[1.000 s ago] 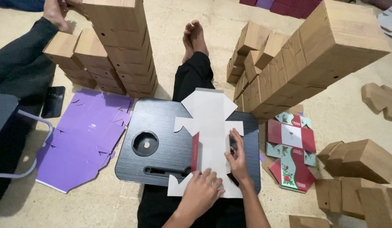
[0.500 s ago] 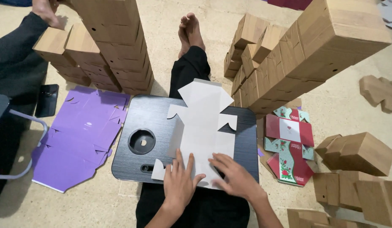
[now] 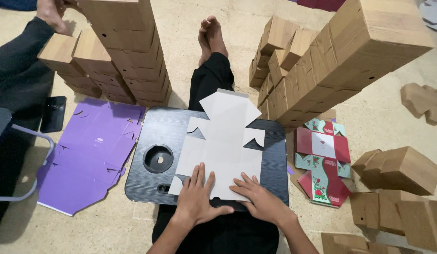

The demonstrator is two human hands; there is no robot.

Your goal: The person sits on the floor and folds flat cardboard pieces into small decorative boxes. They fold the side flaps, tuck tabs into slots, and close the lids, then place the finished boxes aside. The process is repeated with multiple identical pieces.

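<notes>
A flat white cardboard cutout (image 3: 223,143), the unfolded blank of a box, lies white side up on a black lap tray (image 3: 152,129) that rests across the person's legs. Both hands press down on its near edge. The left hand (image 3: 196,196) lies flat and open, fingers spread, on the lower left part of the sheet, with its thumb reaching toward the right hand. The right hand (image 3: 260,200) is also open, its fingers splayed on the lower right corner, its palm over the tray's near rim. The rest of the cutout stretches away from the hands, its far flap overhanging the tray's far edge above the person's black trousers.

A round hole (image 3: 158,158) is sunk in the tray just to the left of the cutout. On the floor to the left lies a stack of flat purple box blanks (image 3: 89,155). To the right of the tray lies a pile of red and teal patterned blanks (image 3: 322,162). Stacks of folded brown boxes (image 3: 129,51) stand beyond, on both sides of the person's bare feet (image 3: 211,35). Another person's hand (image 3: 51,14) touches the left stack at the top left.
</notes>
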